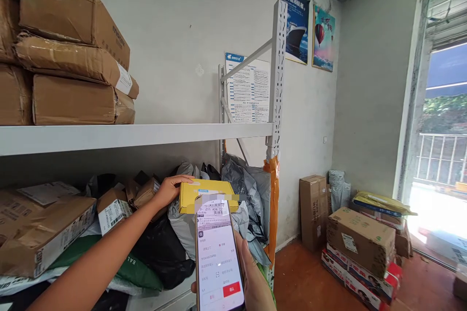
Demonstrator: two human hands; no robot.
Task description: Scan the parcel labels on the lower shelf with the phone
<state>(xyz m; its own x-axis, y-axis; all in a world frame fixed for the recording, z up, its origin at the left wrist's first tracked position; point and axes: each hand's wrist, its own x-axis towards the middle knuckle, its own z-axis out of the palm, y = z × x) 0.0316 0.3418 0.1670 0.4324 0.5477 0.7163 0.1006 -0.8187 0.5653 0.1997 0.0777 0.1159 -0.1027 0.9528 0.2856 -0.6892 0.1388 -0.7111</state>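
Below the white shelf beam (146, 137): a yellow box (188, 197), in front of a grey bag (239, 180); whether it rests on anything, I cannot tell.
Left hand (175, 189): at the box's upper left corner, fingers close together, thumb hidden, so I cannot tell if they pinch.
Right hand (251, 272): fingers and thumb side gripping a phone (219, 262) by opposite edges.
Phone screen: lit, partly covering the box.

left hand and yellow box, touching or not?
Touching. The head view shows the left hand with its fingers on the upper left corner of the yellow box.
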